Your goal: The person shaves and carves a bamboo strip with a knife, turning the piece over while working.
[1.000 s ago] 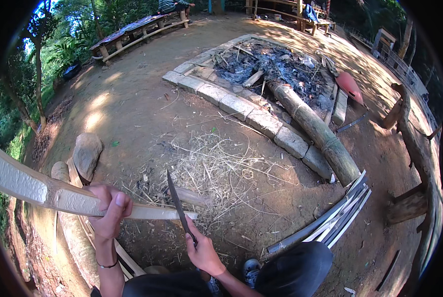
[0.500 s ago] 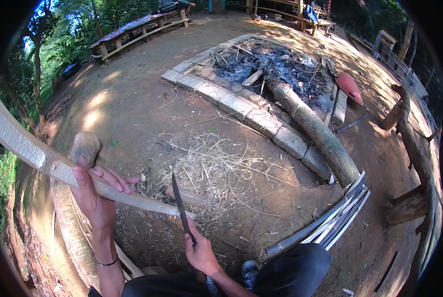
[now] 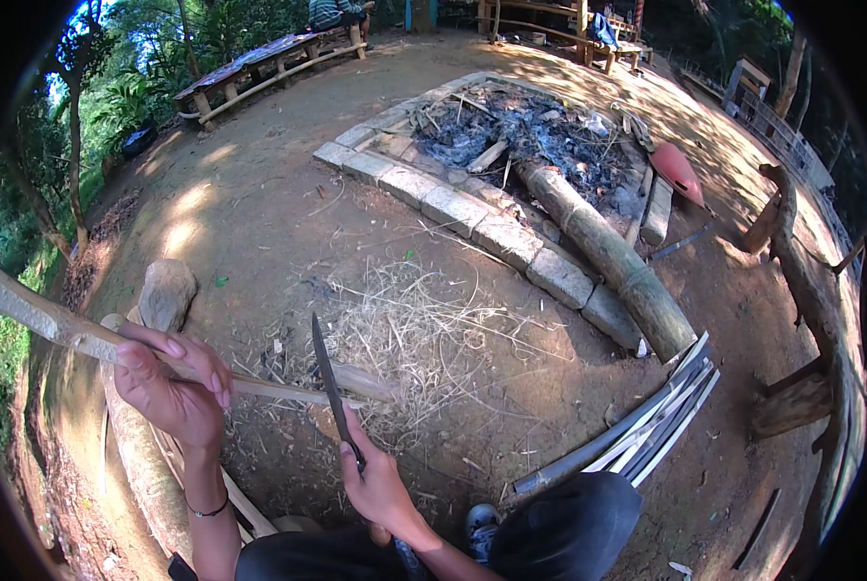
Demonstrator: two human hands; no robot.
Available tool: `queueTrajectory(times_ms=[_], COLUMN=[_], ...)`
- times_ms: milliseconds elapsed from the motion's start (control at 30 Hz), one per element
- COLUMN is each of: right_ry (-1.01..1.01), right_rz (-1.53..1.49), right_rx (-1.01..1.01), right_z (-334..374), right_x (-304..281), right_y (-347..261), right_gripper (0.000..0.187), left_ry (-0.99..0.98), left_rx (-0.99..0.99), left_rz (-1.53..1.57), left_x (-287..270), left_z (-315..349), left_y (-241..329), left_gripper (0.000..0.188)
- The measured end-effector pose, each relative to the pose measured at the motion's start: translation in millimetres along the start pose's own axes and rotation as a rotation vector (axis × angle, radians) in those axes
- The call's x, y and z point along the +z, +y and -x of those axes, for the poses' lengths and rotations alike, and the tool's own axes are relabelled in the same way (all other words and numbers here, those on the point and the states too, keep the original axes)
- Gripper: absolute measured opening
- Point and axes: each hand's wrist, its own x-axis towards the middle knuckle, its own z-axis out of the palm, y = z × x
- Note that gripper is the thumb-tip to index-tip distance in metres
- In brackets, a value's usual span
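Note:
My left hand (image 3: 177, 392) is closed around a long split bamboo strip (image 3: 31, 315), which runs from the left rim across to the knife. The strip now shows mostly its narrow edge. In my right hand (image 3: 383, 496) is a knife (image 3: 327, 373) with a long dark blade, its tip pointing up and away from me. The thin right end of the strip meets the blade or passes just behind it; I cannot tell whether they touch. Below them on the ground lie a short piece of wood (image 3: 364, 381) and a heap of pale shavings (image 3: 419, 324).
Several split strips (image 3: 661, 412) lie beside my right knee. A stone-edged fire pit (image 3: 453, 208) with ash and a thick log (image 3: 608, 257) is ahead. A rock (image 3: 167, 293) and a pale log (image 3: 152, 465) are at left. A person (image 3: 341, 14) sits on a far bench.
My left hand has turned the bamboo strip so its broad face shows less, and its left end has dropped. My right hand has moved the knife slightly left and up.

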Motion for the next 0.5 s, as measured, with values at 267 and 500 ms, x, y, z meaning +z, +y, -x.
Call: queueTrajectory(times_ms=[267,500], right_ry=[0.022,-0.031], right_rz=[0.229,0.059], right_rx=[0.063,0.03], right_z=[-14.5,-1.5], right_x=[9.0,4.4], right_y=[62.3,-14.9], right_gripper=[0.061,0.056], left_ry=[0.165,0.162], left_rx=[-0.117,-0.127], left_rz=[-0.051,-0.05], left_x=[-1.4,7.7], left_z=[7.1,16.3], left_y=[-29.9,-30.3], left_gripper=[0.046,0.047])
